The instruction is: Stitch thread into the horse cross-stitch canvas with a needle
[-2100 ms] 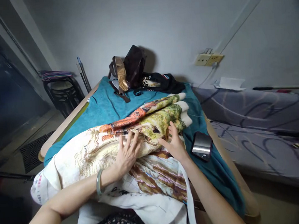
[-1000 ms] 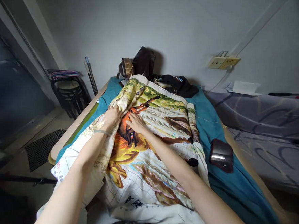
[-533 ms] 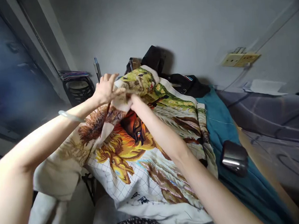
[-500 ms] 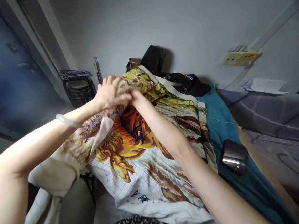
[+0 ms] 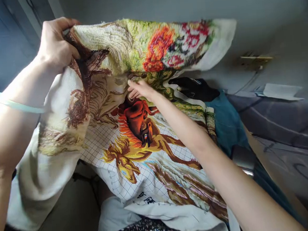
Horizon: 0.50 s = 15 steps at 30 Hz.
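A large cross-stitch cloth (image 5: 138,158) lies over my lap and the surface ahead, with golden and red horses, brown rocks and a printed grid. My left hand (image 5: 56,43) grips its far part and holds it raised, so the stitched back side faces me with orange and pink flowers along the lifted edge. Beneath that raised fold my right hand (image 5: 140,89) reaches in, fingers apart and holding nothing. Whether its fingertips touch the cloth I cannot tell. A pale bangle (image 5: 18,104) circles my left wrist.
To the right, a dark shiny case (image 5: 242,158) rests on teal fabric (image 5: 227,124). A black cap-like item (image 5: 194,88) lies behind the cloth. A wall socket (image 5: 255,59) with a plugged cable is at the right, above a white paper (image 5: 281,90).
My left hand has moved up and left, lifting the far part of the cloth into a raised fold. My right hand has come apart from the left and stays near the middle.
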Available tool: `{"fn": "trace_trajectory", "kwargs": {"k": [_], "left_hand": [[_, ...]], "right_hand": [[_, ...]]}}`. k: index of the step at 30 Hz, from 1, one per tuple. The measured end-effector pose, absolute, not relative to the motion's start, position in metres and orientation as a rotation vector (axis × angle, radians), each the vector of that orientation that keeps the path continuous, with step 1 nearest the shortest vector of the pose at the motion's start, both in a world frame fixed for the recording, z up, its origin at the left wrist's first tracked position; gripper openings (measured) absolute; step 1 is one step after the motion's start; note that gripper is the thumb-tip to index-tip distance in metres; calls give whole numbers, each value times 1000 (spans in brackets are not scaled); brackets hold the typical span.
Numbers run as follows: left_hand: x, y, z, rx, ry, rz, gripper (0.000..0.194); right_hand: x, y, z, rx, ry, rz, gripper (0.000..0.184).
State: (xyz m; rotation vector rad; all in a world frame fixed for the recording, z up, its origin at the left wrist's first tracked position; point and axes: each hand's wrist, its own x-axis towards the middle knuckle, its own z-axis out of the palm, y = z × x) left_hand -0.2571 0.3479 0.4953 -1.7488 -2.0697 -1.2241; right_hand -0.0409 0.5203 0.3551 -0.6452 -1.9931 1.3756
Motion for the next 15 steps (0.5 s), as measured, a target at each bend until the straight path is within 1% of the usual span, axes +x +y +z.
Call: {"fn": "trace_trajectory", "kwargs": {"k": [1, 3, 6, 9, 11, 13, 14, 15], "left_hand": [[-261, 348, 492, -1866, -1981, -1298, 67], [-268, 352, 483, -2108, -1883, -1415, 70], [-275, 363, 471, -2224, -2039, -1425, 67], [-264, 375, 467, -1888, -2166, -1147, 69], [-240, 377, 461, -1630, -2104, -930, 65], [-206, 375, 449, -1680, -1880, -810, 60], [-188, 373, 439, -1737, -1788, -742, 62], [-171, 372, 429, -1778, -1752, -673, 74]], "right_hand": [[-39, 526, 345, -655, -1958, 1431, 52], [-41, 539, 335, -535, -1832, 1504, 53], [-54, 553, 343, -370, -1643, 1495, 53], [-66, 550, 364, -439, -1490, 1439, 60], [-69, 539, 379, -586, -1362, 1451, 53], [-68, 526, 397, -762, -1233, 1483, 41], [-67, 519, 407, -817, -1200, 1487, 41], [-66, 514, 418, -843, -1187, 1480, 40]]}}
